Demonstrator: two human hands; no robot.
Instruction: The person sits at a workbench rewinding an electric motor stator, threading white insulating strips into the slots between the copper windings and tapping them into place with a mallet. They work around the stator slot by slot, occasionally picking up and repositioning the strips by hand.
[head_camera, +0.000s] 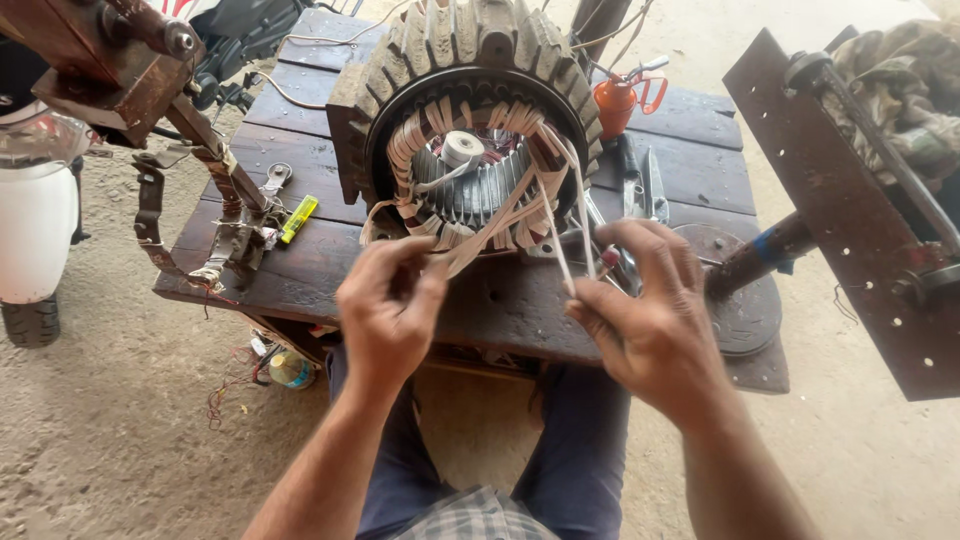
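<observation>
The big grey ribbed metal motor stator (465, 110) stands at the middle of the dark wooden bench (300, 150). Its windings look mostly wrapped in white tape – loose white tape strips (560, 215) remain. Left hand (390, 305) and right hand (650, 320) each pinch strips.

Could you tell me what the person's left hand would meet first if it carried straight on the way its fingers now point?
Probably the pale tape strands it already pinches; beyond them, the taped windings at the lower front of the motor stator. The left hand points up and away; depth is unclear.
</observation>
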